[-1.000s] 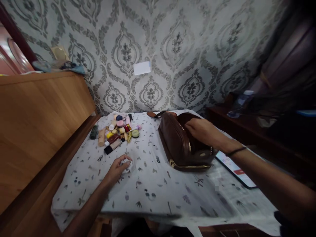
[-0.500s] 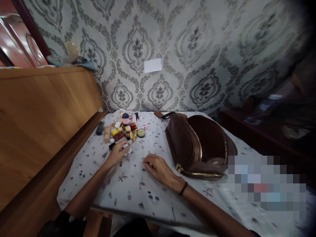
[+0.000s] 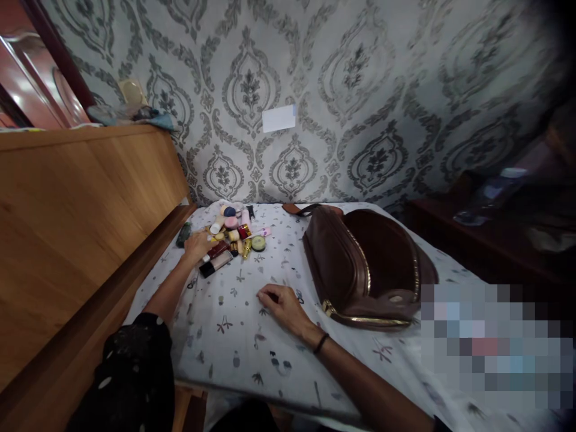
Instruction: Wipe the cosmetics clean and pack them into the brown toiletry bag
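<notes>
My left hand (image 3: 198, 246) reaches into the left side of a pile of cosmetics, fingers bent down over it; whatever lies under them is hidden. Close to its fingertips is a dark red tube (image 3: 218, 249), and in front of that a clear bottle with a black cap (image 3: 216, 263). The pile also holds a round pink container (image 3: 231, 222), a round green-lidded jar (image 3: 258, 243) and a gold item (image 3: 246, 248). My right hand (image 3: 284, 307) rests on the patterned cloth, fingers loosely curled together, nothing visible in it. To its right stands a brown leather bag (image 3: 337, 258), its zip open.
A wooden panel (image 3: 90, 204) borders the cloth-covered surface (image 3: 252, 354) on the left. The patterned wall (image 3: 315, 156) rises behind it. At the far right, a clear plastic bottle (image 3: 490, 195) stands on dark red furniture. A blurred-out patch (image 3: 495, 342) covers the right front.
My left hand has moved left and away from me, onto the pile. The small white item it held is no longer visible. The capped bottle is now uncovered. My right hand has barely shifted.
</notes>
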